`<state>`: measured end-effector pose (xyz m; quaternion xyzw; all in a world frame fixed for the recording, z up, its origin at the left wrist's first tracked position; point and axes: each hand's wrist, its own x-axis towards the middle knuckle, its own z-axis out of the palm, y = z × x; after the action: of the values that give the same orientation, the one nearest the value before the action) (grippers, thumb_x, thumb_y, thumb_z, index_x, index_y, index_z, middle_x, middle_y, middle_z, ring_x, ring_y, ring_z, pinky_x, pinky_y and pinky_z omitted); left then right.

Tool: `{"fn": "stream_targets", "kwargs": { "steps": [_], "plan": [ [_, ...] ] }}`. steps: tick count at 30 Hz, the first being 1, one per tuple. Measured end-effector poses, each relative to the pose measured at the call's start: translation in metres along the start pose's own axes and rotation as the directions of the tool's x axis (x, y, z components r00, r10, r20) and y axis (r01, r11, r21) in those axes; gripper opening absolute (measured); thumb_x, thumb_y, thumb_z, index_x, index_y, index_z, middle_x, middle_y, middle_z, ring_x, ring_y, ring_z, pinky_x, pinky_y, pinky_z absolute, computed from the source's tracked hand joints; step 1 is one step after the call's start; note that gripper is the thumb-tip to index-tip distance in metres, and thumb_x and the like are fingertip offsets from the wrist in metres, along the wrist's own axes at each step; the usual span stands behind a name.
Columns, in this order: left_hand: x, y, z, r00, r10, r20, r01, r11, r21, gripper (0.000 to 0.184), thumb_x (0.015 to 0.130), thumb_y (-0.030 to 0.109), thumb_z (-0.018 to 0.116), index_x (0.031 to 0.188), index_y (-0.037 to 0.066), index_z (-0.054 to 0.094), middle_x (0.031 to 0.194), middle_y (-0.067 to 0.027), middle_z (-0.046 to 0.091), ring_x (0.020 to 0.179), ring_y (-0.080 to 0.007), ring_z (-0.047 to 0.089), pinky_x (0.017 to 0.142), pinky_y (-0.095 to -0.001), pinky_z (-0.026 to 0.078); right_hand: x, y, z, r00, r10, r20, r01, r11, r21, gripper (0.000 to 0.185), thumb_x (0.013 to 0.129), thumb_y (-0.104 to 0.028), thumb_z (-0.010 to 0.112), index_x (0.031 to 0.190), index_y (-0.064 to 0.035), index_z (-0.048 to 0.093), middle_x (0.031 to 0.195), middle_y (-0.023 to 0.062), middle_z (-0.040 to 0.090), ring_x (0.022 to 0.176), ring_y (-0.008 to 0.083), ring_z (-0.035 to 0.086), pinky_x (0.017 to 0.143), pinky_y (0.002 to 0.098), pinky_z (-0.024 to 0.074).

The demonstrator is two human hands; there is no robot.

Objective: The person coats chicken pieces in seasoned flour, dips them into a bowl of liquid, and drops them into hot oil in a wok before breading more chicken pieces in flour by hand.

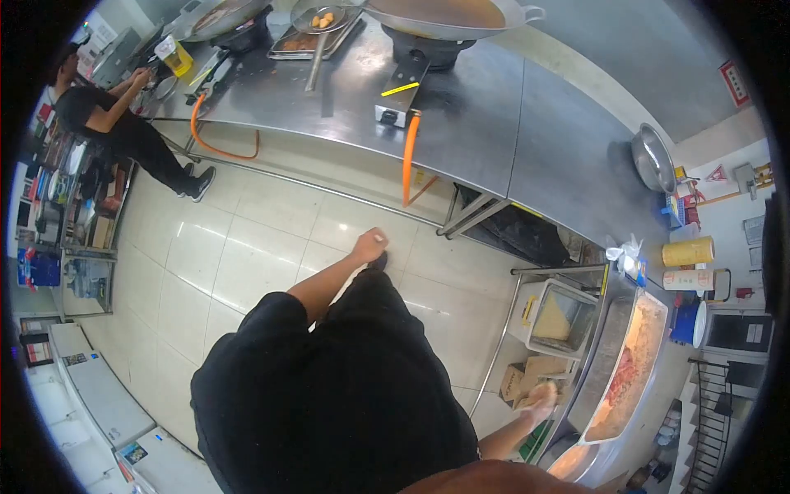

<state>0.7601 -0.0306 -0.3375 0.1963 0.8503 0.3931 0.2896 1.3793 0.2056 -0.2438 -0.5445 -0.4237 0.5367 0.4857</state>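
Observation:
My left hand [371,244] hangs in front of my legs over the tiled floor, with its fingers curled in and nothing visible in them. At the lower right, my right hand [539,401] is blurred and seems to wear a thin clear glove. It is beside the shelf under the right-hand counter, near some cardboard [512,382]. Whether it holds anything cannot be made out. To its right, a long metal tray [648,329] with reddish and light-brown food lies on the counter. A white bin [533,317] with something yellowish inside stands on the shelf.
A steel counter [337,111] runs across the top, bearing a large wok [444,31], a strainer [322,37] and a metal bowl [652,156]. An orange hose [409,160] hangs over its edge. Another person [107,115] stands at the upper left. White cabinets [103,395] line the lower left.

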Motion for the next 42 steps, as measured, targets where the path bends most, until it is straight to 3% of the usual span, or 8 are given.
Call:
{"fn": "stream_targets", "kwargs": {
  "steps": [6, 10, 13, 17, 18, 27, 38, 42],
  "plan": [
    [0.041, -0.145, -0.001, 0.981, 0.19, 0.035, -0.191, 0.936, 0.295, 0.036, 0.083, 0.039, 0.067, 0.093, 0.005, 0.064, 0.076, -0.0148, 0.068, 0.062, -0.0215, 0.067, 0.062, -0.0358, 0.053, 0.049, -0.046, 0.198, 0.966, 0.237, -0.102, -0.23, 0.97, 0.077, 0.026, 0.084, -0.018, 0.068, 0.108, -0.007, 0.066, 0.091, 0.0056, 0.066, 0.084, 0.0175, 0.063, 0.076, 0.0309, 0.0526],
    [0.073, -0.139, -0.035, 0.686, -0.584, 0.434, 0.259, 0.754, 0.604, 0.034, 0.09, 0.039, 0.058, 0.087, 0.005, 0.064, 0.069, -0.0129, 0.064, 0.062, -0.0248, 0.067, 0.055, -0.0377, 0.056, 0.043, 0.052, 0.232, 0.999, 0.034, -0.025, -0.036, 0.998, -0.059, 0.019, 0.088, -0.017, 0.065, 0.105, -0.0092, 0.065, 0.089, 0.0029, 0.064, 0.079, 0.0144, 0.061, 0.069, 0.0294, 0.0512],
    [0.107, -0.132, -0.032, 0.364, -0.817, 0.447, 0.3, 0.557, 0.774, 0.055, 0.09, 0.054, 0.058, 0.122, 0.009, 0.057, 0.124, -0.0132, 0.061, 0.098, -0.0325, 0.067, 0.073, -0.0567, 0.054, -0.001, 0.073, 0.194, 0.94, 0.341, -0.026, -0.337, 0.937, 0.092, 0.017, 0.092, -0.023, 0.063, 0.103, -0.0102, 0.063, 0.088, 0.0006, 0.063, 0.08, 0.012, 0.059, 0.067, 0.0288, 0.0493],
    [0.176, -0.125, 0.017, 0.254, -0.738, 0.625, 0.157, 0.669, 0.726, 0.037, 0.092, 0.047, 0.057, 0.114, 0.017, 0.058, 0.096, -0.0073, 0.064, 0.078, -0.0229, 0.064, 0.073, -0.0476, 0.053, -0.076, 0.148, 0.093, 0.972, 0.189, -0.137, -0.128, 0.923, 0.362, 0.026, 0.092, -0.038, 0.062, 0.098, -0.013, 0.064, 0.082, -0.0039, 0.059, 0.073, 0.0093, 0.053, 0.066, 0.0275, 0.0432],
    [0.188, -0.112, 0.027, 0.221, -0.714, 0.664, 0.112, 0.695, 0.71, 0.037, 0.092, 0.047, 0.057, 0.113, 0.017, 0.058, 0.096, -0.0072, 0.064, 0.078, -0.0228, 0.064, 0.073, -0.0473, 0.053, -0.092, 0.152, 0.089, 0.825, 0.315, -0.47, -0.066, 0.879, 0.472, 0.026, 0.091, -0.035, 0.065, 0.1, -0.0107, 0.065, 0.084, -0.0014, 0.062, 0.076, 0.0109, 0.059, 0.067, 0.0274, 0.0478],
    [0.208, 0.053, 0.227, -0.185, -0.466, 0.865, -0.465, 0.817, 0.341, 0.036, 0.094, 0.044, 0.054, 0.113, 0.014, 0.058, 0.095, -0.0066, 0.063, 0.077, -0.0215, 0.063, 0.071, -0.0447, 0.053, -0.031, -0.019, -0.057, 0.751, 0.071, -0.656, 0.239, 0.897, 0.371, 0.042, 0.079, -0.036, 0.078, 0.099, -0.003, 0.063, 0.081, 0.0061, 0.061, 0.07, 0.0134, 0.058, 0.06, 0.0243, 0.0475],
    [0.044, 0.234, 0.39, 0.591, -0.224, 0.775, -0.135, 0.919, 0.369, 0.03, 0.091, 0.027, 0.063, 0.114, 0.008, 0.057, 0.085, -0.0059, 0.062, 0.071, -0.0168, 0.061, 0.064, -0.0315, 0.051, 0.153, -0.184, -0.157, 0.959, -0.044, -0.28, 0.003, 0.989, -0.145, 0.028, 0.091, -0.025, 0.057, 0.105, -0.0016, 0.065, 0.088, 0.0072, 0.063, 0.079, 0.0148, 0.059, 0.072, 0.0284, 0.0469],
    [0.021, 0.28, 0.406, 0.58, 0.586, 0.566, -0.791, 0.572, 0.219, 0.02, 0.088, 0.011, 0.064, 0.106, 0.003, 0.06, 0.077, -0.0104, 0.062, 0.068, -0.0202, 0.061, 0.064, -0.0319, 0.049, 0.216, -0.194, -0.121, 0.993, 0.086, -0.08, -0.112, 0.902, -0.418, 0.032, 0.09, -0.024, 0.055, 0.109, -0.0006, 0.064, 0.102, 0.0101, 0.065, 0.091, 0.0206, 0.062, 0.083, 0.0317, 0.049]
  ]
}}
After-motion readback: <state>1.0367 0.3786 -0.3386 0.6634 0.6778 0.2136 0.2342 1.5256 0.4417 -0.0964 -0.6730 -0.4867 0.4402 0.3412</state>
